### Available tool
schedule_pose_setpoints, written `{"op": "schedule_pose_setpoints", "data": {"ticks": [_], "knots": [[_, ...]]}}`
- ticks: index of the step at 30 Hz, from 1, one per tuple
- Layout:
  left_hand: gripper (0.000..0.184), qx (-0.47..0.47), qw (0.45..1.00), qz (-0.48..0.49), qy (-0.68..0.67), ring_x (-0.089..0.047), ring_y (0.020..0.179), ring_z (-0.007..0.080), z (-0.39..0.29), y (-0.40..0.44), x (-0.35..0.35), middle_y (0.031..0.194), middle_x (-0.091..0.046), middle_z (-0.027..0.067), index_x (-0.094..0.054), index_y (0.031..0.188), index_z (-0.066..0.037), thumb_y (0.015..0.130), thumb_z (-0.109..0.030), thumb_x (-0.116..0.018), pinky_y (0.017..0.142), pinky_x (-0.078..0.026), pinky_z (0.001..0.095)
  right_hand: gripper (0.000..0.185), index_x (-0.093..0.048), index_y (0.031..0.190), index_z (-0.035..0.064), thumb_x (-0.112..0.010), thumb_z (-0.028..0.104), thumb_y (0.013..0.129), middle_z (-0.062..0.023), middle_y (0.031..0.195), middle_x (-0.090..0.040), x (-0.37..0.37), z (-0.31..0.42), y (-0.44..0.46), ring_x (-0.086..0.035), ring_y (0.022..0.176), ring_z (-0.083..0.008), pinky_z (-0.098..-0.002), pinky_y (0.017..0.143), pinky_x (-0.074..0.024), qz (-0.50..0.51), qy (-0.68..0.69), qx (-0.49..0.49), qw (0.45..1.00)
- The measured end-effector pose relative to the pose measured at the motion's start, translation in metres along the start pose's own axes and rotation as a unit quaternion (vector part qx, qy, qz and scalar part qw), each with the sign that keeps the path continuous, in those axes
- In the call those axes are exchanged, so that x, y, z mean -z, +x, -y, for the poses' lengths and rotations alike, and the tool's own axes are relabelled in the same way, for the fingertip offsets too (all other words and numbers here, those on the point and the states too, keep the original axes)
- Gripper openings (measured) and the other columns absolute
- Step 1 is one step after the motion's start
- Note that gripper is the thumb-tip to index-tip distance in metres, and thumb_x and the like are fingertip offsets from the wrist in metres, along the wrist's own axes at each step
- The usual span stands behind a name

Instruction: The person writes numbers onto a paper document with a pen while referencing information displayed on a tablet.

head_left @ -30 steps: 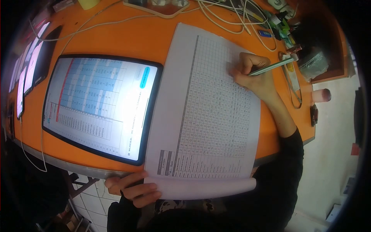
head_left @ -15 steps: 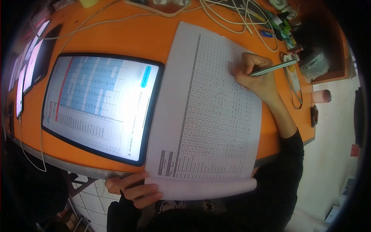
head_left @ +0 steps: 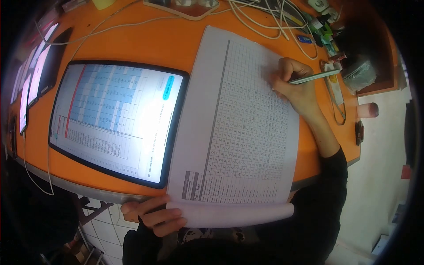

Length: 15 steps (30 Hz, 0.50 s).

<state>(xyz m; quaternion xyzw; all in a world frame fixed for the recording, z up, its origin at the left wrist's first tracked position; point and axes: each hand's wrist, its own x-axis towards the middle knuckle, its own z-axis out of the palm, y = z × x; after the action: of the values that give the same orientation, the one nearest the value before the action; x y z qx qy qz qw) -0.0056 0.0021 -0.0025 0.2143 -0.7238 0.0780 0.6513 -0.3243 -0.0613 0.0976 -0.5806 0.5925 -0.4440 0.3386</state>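
Gripping a slim metallic silver-green pen (head_left: 316, 77), right hand (head_left: 296, 81) over a large white paper sheet printed with a grid table (head_left: 240, 128)

On my head feed: right-hand fingers are closed on the pen near its lower end. The shaft slants out past the hand toward the right. The writing tip is mostly covered by the fingers, so I can't tell whether it touches. The hand sits on the right part of the sheet, where filled cells meet blank ones.

Sheet lies flat on the orange tabletop (head_left: 168, 44), right beside a black-framed tablet with a lit screen (head_left: 117, 123), tablet to its left. I see a spreadsheet with blue cells and a red line on that screen; the text is too small for me to read. The sheet's near end curls into a roll at the table edge, in front of the body.

Left hand (head_left: 154, 215) is at the left end of that roll, fingers bent over the paper. The underside is hidden from me, so I can't tell if it pinches or only rests.

Further out I have a row of lit phones (head_left: 33, 84) far left, a crumpled clear plastic bag (head_left: 360, 76) beyond the pen and a pinkish translucent cup (head_left: 368, 110) at the right.
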Motion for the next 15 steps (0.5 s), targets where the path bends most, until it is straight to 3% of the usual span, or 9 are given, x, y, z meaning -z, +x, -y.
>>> {"op": "schedule_pose_setpoints", "data": {"ticks": [2, 4, 8, 10, 14, 15], "knots": [[0.037, 0.020, 1.000, -0.004, 0.002, -0.054, 0.083, 0.0033, -0.002, -0.001, 0.002, 0.083, -0.052, -0.0114, -0.043, 0.088, -0.030, 0.068, -0.055, -0.061, 0.105, -0.014, 0.0374, 0.035, -0.034, 0.055, 0.0089, -0.062, -0.007, 0.069, 0.0029, 0.050, -0.044, -0.002, -0.002, 0.002, -0.044, 0.042, -0.0022, -0.0161, 0.038, -0.0328, -0.011, 0.060, 0.016, 0.998], [0.031, 0.025, 0.999, 0.035, -0.007, -0.053, 0.081, 0.0030, -0.002, -0.001, 0.007, 0.080, -0.052, -0.0120, -0.044, 0.086, -0.031, 0.071, -0.054, -0.058, 0.103, -0.014, 0.0364, 0.036, -0.034, 0.055, 0.0089, -0.062, -0.007, 0.069, 0.0030, 0.051, -0.044, -0.005, -0.003, 0.002, -0.044, 0.042, -0.0022, -0.0161, 0.038, -0.0327, -0.004, 0.050, 0.023, 0.998], [0.031, 0.027, 1.000, 0.007, 0.014, -0.053, 0.082, 0.0025, -0.003, 0.000, 0.005, 0.082, -0.052, -0.0134, -0.045, 0.086, -0.032, 0.072, -0.058, -0.054, 0.102, -0.015, 0.0360, 0.036, -0.034, 0.055, 0.0090, -0.063, -0.009, 0.067, 0.0035, 0.051, -0.042, -0.005, -0.003, 0.002, -0.045, 0.043, -0.0023, -0.0162, 0.038, -0.0324, 0.012, 0.008, 0.037, 0.999], [0.035, 0.046, 0.993, 0.100, -0.032, -0.053, 0.085, 0.0023, -0.003, 0.003, 0.018, 0.087, -0.052, -0.0135, -0.044, 0.088, -0.032, 0.070, -0.058, -0.057, 0.101, -0.015, 0.0357, 0.036, -0.034, 0.055, 0.0089, -0.062, -0.009, 0.068, 0.0034, 0.051, -0.042, -0.004, -0.003, 0.001, -0.045, 0.042, -0.0024, -0.0164, 0.038, -0.0327, 0.009, -0.008, 0.039, 0.999], [0.039, 0.067, 0.993, 0.094, -0.010, -0.052, 0.088, 0.0023, -0.001, 0.003, 0.017, 0.090, -0.052, -0.0138, -0.045, 0.091, -0.031, 0.067, -0.055, -0.063, 0.101, -0.014, 0.0350, 0.036, -0.033, 0.054, 0.0087, -0.062, -0.007, 0.067, 0.0039, 0.051, -0.040, -0.010, 0.001, 0.002, -0.042, 0.044, -0.0019, -0.0168, 0.040, -0.0319, 0.000, -0.028, 0.010, 1.000], [0.038, 0.029, 0.994, 0.100, -0.025, -0.052, 0.089, 0.0026, 0.005, 0.005, 0.017, 0.090, -0.052, -0.0137, -0.045, 0.092, -0.031, 0.068, -0.054, -0.064, 0.100, -0.014, 0.0352, 0.036, -0.033, 0.054, 0.0087, -0.062, -0.007, 0.067, 0.0039, 0.051, -0.040, -0.010, -0.002, 0.003, -0.042, 0.044, -0.0019, -0.0168, 0.040, -0.0319, 0.009, -0.020, 0.014, 1.000]]}}
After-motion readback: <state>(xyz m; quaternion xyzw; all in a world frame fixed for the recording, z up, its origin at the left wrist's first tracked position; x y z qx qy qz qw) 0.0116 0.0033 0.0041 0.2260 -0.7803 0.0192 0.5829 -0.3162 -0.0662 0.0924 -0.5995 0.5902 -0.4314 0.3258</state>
